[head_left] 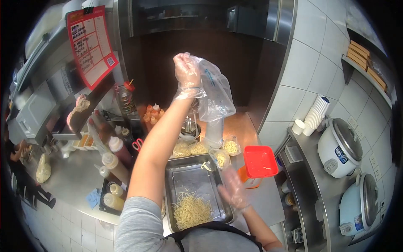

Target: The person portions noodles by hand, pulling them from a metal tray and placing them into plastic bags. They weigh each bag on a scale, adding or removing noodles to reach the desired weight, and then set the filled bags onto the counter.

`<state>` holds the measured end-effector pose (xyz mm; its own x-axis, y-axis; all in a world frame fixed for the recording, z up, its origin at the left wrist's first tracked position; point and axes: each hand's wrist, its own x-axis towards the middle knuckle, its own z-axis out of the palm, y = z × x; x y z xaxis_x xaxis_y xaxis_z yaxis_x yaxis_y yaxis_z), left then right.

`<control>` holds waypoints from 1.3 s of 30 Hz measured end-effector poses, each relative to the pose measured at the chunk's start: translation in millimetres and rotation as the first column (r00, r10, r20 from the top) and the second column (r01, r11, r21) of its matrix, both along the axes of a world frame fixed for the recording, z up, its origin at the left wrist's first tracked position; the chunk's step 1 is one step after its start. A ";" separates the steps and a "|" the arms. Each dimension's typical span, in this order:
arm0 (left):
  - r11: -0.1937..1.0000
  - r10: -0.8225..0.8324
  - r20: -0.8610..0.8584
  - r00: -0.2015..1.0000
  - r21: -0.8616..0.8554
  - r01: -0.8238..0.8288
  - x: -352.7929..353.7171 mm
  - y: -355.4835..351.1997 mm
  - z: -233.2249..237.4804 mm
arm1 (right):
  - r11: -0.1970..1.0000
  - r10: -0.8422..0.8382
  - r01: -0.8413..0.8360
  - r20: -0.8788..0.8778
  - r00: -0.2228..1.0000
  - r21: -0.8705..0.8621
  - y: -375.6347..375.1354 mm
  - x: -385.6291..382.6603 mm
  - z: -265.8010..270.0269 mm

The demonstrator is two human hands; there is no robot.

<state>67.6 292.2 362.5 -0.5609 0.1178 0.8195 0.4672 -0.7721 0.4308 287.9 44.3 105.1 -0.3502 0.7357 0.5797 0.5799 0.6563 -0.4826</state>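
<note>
My left hand, in a clear plastic glove, is raised high in front of me. Its fingers are closed on a clear plastic bag, which hangs open and looks empty. My right hand, also gloved and a little blurred, is low over the right edge of a metal tray, with its fingers apart. Loose yellow noodles lie in the near part of this tray. Bags of noodles stand behind the tray. A red square container is to the right of my right hand.
Sauce bottles stand at the left, near red scissors. A red-framed sheet hangs upper left. Stacked cups and two rice cookers are on the right shelf. Another person is at the far left.
</note>
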 end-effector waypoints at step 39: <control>0.515 -0.399 -0.911 0.108 -0.320 -0.795 -48.4 -189.9 -345.0 | 0.574 0.551 -0.338 0.047 0.833 -0.746 -28.9 -100.5 -122.2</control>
